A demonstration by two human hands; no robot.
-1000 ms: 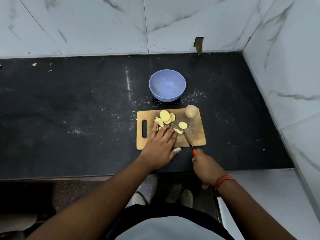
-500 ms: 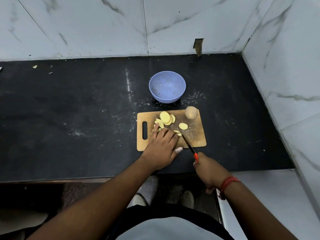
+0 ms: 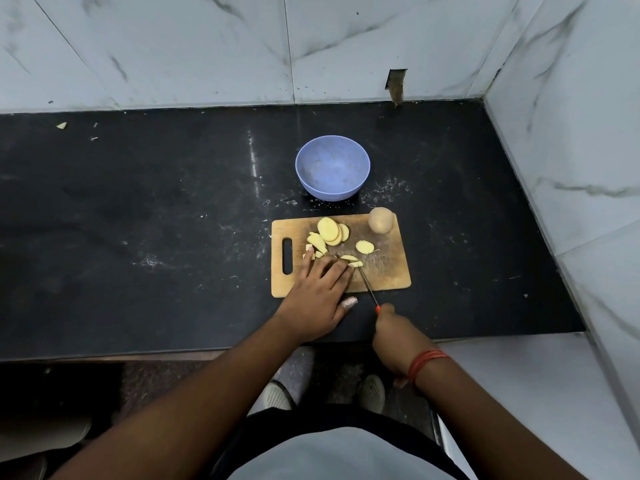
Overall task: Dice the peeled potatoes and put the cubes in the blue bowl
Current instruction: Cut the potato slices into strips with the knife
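A wooden cutting board lies on the black counter. Several yellow potato slices are spread over its left half, and a whole potato sits at its far right corner. My left hand presses flat on slices at the board's near left, fingers fairly straight. My right hand grips the orange handle of a thin knife; the blade tip meets small cut pieces beside my left fingertips. The blue bowl stands behind the board with nothing in it.
Marble walls close the counter at the back and on the right. White starch specks dot the counter around the board. A small scrap lies far left. The counter's front edge runs below my hands; shoes show on the floor.
The knife blade has shifted left, closer to my left fingertips, and my right hand has drawn slightly back toward me. My left hand stays on the slices.
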